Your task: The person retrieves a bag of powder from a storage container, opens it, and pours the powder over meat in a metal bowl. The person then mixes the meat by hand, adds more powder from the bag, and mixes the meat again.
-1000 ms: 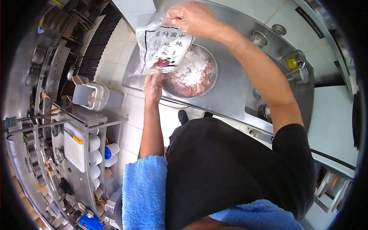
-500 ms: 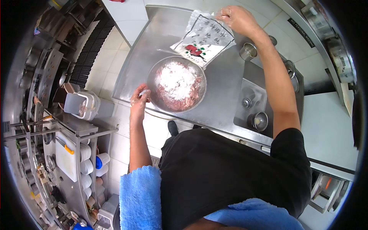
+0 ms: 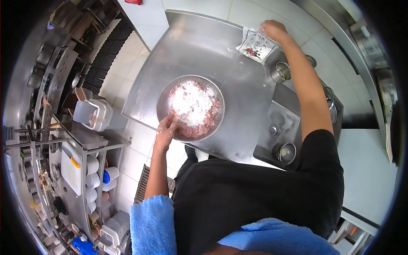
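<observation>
A round metal bowl stands on the steel counter, holding pink raw minced meat with a heap of white powder on top. My left hand reaches over the bowl's near-left rim, its powdery fingers a little apart and at the edge of the meat. At the far right of the counter, my right hand grips the top corner of a printed plastic bag with dark characters and a red picture. The bag rests at the back edge, by the wall.
A metal cup stands right of the bag. The sink on the right has small metal bowls in it. On the left, a shelf rack holds stacked white dishes, and a knife lies on a cutting board.
My right hand has carried the bag away from above the bowl to the back right of the counter. My left hand has moved from beside the bowl to over its rim.
</observation>
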{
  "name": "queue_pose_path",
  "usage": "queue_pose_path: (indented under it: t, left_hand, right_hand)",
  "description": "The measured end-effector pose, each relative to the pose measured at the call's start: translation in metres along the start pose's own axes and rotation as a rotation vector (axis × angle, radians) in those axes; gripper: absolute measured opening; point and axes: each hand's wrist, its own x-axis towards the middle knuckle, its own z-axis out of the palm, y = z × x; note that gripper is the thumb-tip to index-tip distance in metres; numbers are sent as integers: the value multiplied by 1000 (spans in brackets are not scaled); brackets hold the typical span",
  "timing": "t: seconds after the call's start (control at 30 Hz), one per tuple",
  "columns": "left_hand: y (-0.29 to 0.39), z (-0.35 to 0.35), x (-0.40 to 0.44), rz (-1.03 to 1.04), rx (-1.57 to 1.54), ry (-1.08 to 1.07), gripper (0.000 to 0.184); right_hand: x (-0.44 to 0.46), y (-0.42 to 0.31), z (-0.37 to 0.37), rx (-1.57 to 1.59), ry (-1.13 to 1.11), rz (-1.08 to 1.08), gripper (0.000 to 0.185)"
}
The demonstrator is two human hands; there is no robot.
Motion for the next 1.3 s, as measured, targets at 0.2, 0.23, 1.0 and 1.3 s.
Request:
queue_pose_path:
  t: [0.2,0.23,1.0,1.3]
  left_hand:
    - [-15,5,10,48,208,68,76]
    - [-21,4,10,19,213,113,78]
    - [-18,43,46,119,92,5,80]
    - [-30,44,57,-3,791,-143,63]
  right_hand:
    - [17,20,94,28,407,268,37]
    - [-10,-14,75,86,503,274,38]
    - [-202,-385,133,906,-30,-64,67]
    - [-208,-413,146,533,-404,-160,95]
